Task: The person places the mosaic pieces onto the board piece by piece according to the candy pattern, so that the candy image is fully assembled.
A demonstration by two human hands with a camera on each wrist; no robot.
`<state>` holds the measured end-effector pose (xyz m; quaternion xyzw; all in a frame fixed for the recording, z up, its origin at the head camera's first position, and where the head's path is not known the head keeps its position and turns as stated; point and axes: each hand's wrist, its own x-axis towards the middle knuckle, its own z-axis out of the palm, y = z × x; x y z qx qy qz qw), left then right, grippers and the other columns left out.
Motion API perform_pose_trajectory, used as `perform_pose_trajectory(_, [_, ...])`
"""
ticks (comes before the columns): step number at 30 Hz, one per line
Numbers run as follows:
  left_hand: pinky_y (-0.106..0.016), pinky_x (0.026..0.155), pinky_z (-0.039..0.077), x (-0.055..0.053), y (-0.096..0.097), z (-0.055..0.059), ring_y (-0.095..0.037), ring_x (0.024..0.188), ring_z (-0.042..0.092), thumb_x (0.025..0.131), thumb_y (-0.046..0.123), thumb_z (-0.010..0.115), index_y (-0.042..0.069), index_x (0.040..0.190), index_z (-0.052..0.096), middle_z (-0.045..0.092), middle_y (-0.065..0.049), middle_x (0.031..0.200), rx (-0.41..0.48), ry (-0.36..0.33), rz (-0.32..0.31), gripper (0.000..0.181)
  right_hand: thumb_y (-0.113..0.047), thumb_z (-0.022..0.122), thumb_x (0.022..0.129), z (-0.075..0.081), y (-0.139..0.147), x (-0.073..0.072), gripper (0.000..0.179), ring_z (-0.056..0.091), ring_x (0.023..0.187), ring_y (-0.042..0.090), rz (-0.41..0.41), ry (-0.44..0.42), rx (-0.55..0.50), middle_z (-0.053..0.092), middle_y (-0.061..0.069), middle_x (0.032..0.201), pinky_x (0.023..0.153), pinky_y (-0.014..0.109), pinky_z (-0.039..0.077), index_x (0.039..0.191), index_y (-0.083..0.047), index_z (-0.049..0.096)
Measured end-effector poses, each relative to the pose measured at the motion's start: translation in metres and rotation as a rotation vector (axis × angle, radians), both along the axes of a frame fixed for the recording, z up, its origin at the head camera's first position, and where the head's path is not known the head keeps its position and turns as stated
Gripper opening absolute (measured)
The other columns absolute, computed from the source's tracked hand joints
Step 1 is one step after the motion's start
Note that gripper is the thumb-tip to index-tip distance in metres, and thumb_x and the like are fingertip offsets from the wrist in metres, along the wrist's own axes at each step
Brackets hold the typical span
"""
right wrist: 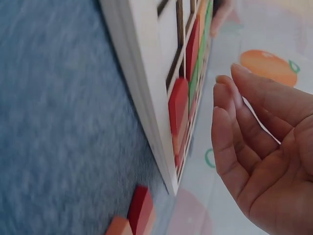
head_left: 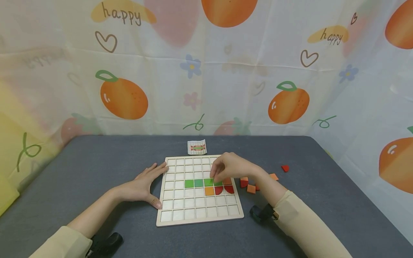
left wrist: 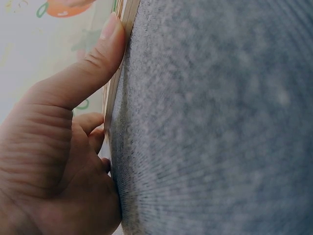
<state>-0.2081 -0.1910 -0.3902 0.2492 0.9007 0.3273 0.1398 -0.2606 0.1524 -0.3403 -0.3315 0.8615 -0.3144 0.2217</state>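
A pale wooden grid board (head_left: 200, 222) lies on the table. My left hand (head_left: 140, 186) rests at its left edge, fingers spread, with the thumb (left wrist: 110, 34) against the rim. My right hand (head_left: 230, 166) is over the right half of the board, thumb and fingertips brought close together. I cannot tell whether a small piece sits between those fingertips. Several green square tiles (head_left: 198, 183) form a row in the grid, the rightmost partly behind the right hand. Below them are an orange square tile (head_left: 209, 191) and two red curved pieces (head_left: 229, 189).
Loose orange tiles (head_left: 251, 189) and red pieces (head_left: 244, 182) lie right of the board, some behind the right forearm. One red piece (head_left: 285, 168) is farther off. A pattern card (head_left: 196, 147) lies beyond the board's back edge. A printed curtain (head_left: 226, 93) hangs behind the table.
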Motion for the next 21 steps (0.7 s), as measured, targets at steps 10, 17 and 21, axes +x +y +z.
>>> perform_pose_trajectory(10, [-0.079,0.109,0.002,0.001,0.000,0.001,-0.052,0.152,-0.002,0.063,0.043,0.091,0.004,0.157,0.023,0.010,-0.019,0.167,0.010,-0.002,-0.013,0.122,-0.009,0.075,0.085,0.003,0.025,-0.007,0.017,0.071,0.082,0.011,-0.062,-0.003,0.004,0.077,0.005,0.095,0.078,0.031,0.058,0.102,-0.008,0.075])
perform_pose_trajectory(17, [-0.079,0.110,0.002,0.001,0.000,0.001,-0.051,0.152,-0.001,0.063,0.045,0.090,0.004,0.157,0.023,0.011,-0.018,0.167,0.008,-0.004,-0.001,0.122,-0.009,0.075,0.084,0.002,0.049,-0.013,0.022,0.070,0.085,0.012,-0.124,-0.004,0.009,0.076,0.009,0.098,0.076,0.029,0.057,0.106,-0.007,0.073])
perform_pose_trajectory(21, [-0.079,0.110,0.002,0.001,0.000,0.001,-0.051,0.152,-0.002,0.062,0.046,0.090,0.004,0.157,0.023,0.011,-0.018,0.167,0.012,-0.003,-0.001,0.123,-0.010,0.075,0.085,0.002,0.062,-0.016,0.026,0.071,0.087,0.014,-0.138,-0.017,0.007,0.075,0.014,0.103,0.078,0.031,0.058,0.110,-0.004,0.072])
